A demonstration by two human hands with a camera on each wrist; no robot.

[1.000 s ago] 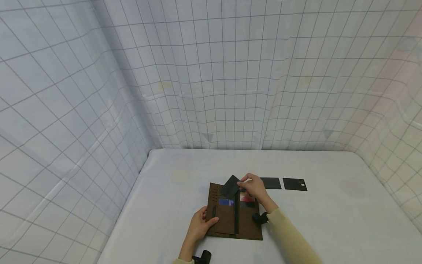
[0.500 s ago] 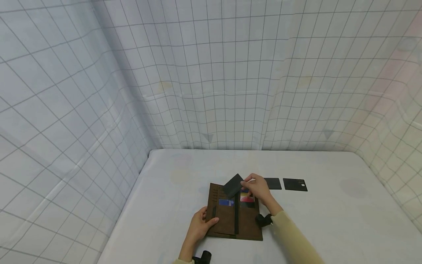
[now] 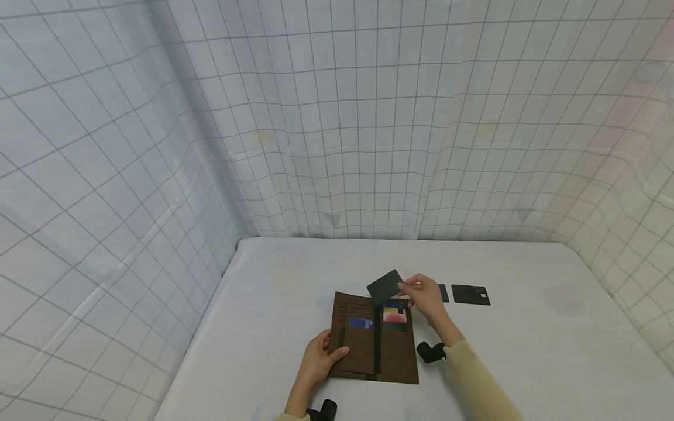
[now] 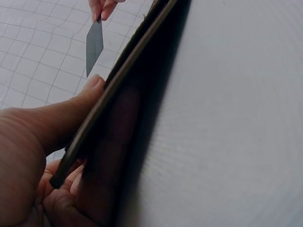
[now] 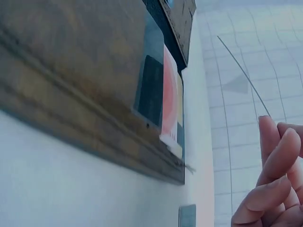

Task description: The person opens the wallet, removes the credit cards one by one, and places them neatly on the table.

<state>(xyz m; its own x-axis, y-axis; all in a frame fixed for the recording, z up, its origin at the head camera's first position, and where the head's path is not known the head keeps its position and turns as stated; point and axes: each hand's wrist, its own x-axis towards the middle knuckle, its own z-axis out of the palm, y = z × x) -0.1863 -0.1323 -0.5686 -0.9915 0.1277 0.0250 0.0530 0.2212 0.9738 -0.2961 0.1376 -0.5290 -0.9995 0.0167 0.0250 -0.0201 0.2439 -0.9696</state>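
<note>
A brown wallet (image 3: 397,356) lies spread on the white table, with blue (image 3: 360,323) and red-and-white (image 3: 394,316) cards in its slots. My left hand (image 3: 317,358) grips its left edge; in the left wrist view the thumb (image 4: 71,113) is on one face and the fingers are behind the other. Between thumb and fingertips my right hand (image 3: 425,297) pinches a dark card (image 3: 385,286) by its corner, over the wallet's top edge. The right wrist view catches that card (image 5: 244,73) edge-on, as a thin line.
To the right of the wallet lies a black card (image 3: 471,294) with a pale chip. A second dark card (image 3: 444,293) is partly hidden behind the right hand. White grid-patterned curtains (image 3: 337,146) hang behind and at both sides of the table.
My right hand has moved right and away from me, carrying the dark card off the wallet's left half to above its top edge. The left hand and wallet stay put.
</note>
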